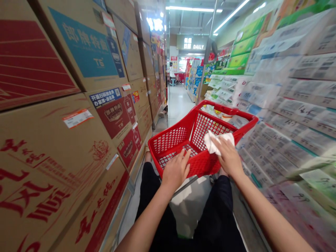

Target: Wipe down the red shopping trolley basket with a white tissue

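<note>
on your left, the stacked cardboard boxes point(78, 154) run close along the cart's left edge, so there is little spare room there; one of your feet stands in the narrow gap between them and the near left corner. the red shopping cart point(199, 168) sits right in front of you, between your legs, its basket bare inside as far as you can see. your left hand point(176, 170) rests on the near edge, left of its middle, with the fingers stretched out and slightly parted over the rim, gripping nothing. beyond the cart's far left corner, the pale floor point(180, 94) opens down the aisle, and that is your clearest room for moving. farther right, the white cloth point(210, 141) lies bunched at the near edge, toward its right corner, partly over the inside of the basket. your right hand point(228, 152) holds it there, fingers stretched over it; what the thumb does underneath you cannot tell. the wiping looks to be under way: the cloth is on the near rim, but nothing shows which edges are done, so judge the left, right and far edges as possibly left to do. along the cart's right edge, the wrapped paper packs point(286, 119) stand close, leaving your right elbow little space.
</note>
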Motion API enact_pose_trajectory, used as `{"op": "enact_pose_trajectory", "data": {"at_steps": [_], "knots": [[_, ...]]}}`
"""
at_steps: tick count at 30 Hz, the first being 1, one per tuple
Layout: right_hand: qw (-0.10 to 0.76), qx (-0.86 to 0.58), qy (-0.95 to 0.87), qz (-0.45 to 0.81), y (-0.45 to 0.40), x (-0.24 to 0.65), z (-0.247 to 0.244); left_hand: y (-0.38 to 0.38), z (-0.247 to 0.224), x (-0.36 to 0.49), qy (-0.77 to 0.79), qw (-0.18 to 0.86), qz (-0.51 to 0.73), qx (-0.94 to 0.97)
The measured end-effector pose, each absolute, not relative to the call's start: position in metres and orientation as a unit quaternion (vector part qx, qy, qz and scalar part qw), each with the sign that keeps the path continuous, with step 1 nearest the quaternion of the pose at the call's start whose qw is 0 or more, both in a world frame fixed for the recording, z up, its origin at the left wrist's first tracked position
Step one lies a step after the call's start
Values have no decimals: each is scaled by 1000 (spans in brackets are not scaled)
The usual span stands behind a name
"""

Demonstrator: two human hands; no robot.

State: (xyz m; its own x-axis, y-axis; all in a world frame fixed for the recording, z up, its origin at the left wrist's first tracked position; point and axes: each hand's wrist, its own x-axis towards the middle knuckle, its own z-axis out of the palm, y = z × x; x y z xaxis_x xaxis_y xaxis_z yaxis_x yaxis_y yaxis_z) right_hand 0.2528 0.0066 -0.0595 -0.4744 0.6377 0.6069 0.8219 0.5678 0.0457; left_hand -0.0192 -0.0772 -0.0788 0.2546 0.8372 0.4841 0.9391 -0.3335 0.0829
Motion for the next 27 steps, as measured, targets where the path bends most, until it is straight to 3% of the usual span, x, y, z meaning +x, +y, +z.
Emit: {"op": "enact_pose_trajectory", "data": {"at_steps": [4,12,19,27], "knots": [[283,-470,-814,-191,4,252,-58,-77,-77,-16,-569,113,-236,-780],[231,-359,-893,-144,-37,209,-73,-79,-77,-18,-565,125,-237,-780],[287,-486,-803,-192,7,263,-55,-78,-76,-14,-573,122,-236,-775],[233,-333,-904,-133,-54,188,-70,-81,-74,-16,-576,104,-231,-777]]}}
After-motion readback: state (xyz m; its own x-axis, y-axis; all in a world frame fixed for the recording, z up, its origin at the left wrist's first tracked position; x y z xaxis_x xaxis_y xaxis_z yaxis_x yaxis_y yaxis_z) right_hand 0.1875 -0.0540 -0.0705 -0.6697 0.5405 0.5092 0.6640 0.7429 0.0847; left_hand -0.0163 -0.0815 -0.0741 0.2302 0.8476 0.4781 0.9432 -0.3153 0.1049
